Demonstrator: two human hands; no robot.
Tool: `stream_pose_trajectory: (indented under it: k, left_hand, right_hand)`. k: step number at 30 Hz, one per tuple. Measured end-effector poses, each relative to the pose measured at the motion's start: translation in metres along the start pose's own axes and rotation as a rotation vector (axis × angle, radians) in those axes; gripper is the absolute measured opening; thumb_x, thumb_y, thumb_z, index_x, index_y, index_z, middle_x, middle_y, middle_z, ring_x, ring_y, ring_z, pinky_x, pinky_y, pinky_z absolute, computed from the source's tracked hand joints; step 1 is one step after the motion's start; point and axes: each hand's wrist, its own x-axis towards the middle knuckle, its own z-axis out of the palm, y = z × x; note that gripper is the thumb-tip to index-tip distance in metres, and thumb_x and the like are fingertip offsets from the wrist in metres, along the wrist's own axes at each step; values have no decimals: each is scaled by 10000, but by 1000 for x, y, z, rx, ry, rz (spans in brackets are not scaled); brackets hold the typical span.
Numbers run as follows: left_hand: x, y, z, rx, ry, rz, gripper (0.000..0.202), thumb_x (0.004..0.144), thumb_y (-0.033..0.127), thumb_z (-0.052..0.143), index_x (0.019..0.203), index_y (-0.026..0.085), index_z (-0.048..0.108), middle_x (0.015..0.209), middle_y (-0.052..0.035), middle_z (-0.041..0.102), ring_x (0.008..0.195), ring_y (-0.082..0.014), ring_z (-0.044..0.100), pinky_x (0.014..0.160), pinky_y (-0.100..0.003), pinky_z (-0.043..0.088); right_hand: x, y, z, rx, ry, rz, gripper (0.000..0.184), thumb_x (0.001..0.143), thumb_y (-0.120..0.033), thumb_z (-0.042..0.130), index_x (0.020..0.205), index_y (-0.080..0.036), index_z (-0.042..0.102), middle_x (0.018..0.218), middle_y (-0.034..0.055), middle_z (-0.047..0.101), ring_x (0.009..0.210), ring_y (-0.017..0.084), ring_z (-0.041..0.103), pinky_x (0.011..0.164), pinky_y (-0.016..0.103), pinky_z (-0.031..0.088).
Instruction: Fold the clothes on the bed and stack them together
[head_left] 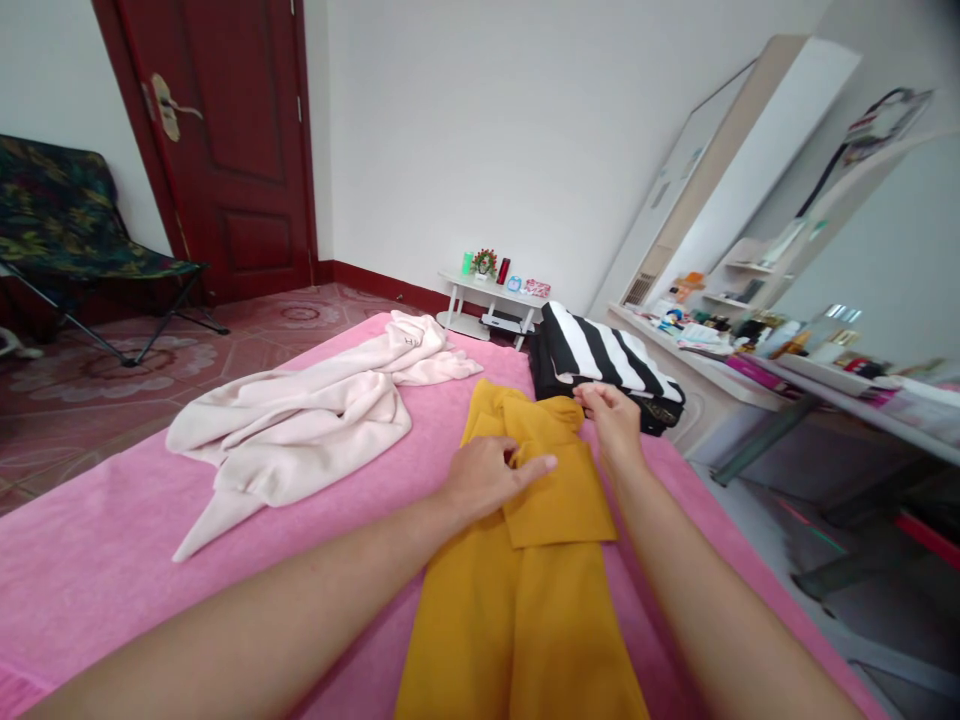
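Mustard-yellow trousers (465,620) lie lengthwise on the pink bed cover, with a hemmed end folded back and the far part bunched up. My left hand (491,478) rests on this bunched part. Its thumb is stretched flat over the cloth, apart from the bent fingers, whose tips are partly hidden. At the far right corner of the trousers, my right hand (611,415) has thumb and finger pinched together on the cloth edge. Just beyond it sits a folded pile with a black-and-white striped piece (615,350) on top.
A rumpled pale pink garment (300,420) lies left on the pink bed cover (97,560). Bottles and cosmetics crowd the dressing table (735,375) at right. A small white stand (465,290) is against the wall. A folding chair (67,215) stands by the red door (225,130).
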Motion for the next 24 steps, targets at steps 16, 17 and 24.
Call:
stream_pose_trajectory:
  k: [16, 17, 24]
  left_hand:
    - [46, -27, -60, -115, 114, -218, 237, 711, 398, 632, 735, 163, 611, 693, 4, 641, 617, -151, 580, 526, -225, 386]
    - [46, -33, -62, 6, 107, -219, 222, 710, 384, 635, 706, 163, 610, 686, -2, 642, 616, -155, 580, 522, -229, 372]
    - [47, -58, -64, 334, -54, -252, 178, 654, 325, 701, 720, 175, 631, 734, -30, 670, 696, -186, 609, 553, -239, 384]
  right_hand:
    - [-49, -7, -25, -60, -112, -53, 233, 756, -385, 586, 780, -167, 668, 824, 57, 699, 796, 191, 636, 765, 321, 488]
    - [-53, -7, -21, -168, -214, -112, 245, 777, -382, 571, 829, -169, 680, 902, 70, 706, 868, 208, 637, 824, 342, 478]
    - [-80, 0, -7, -806, -739, -257, 505, 947, -442, 318, 1389, -224, 428, 1478, 45, 355, 1389, 232, 255, 1120, 453, 200]
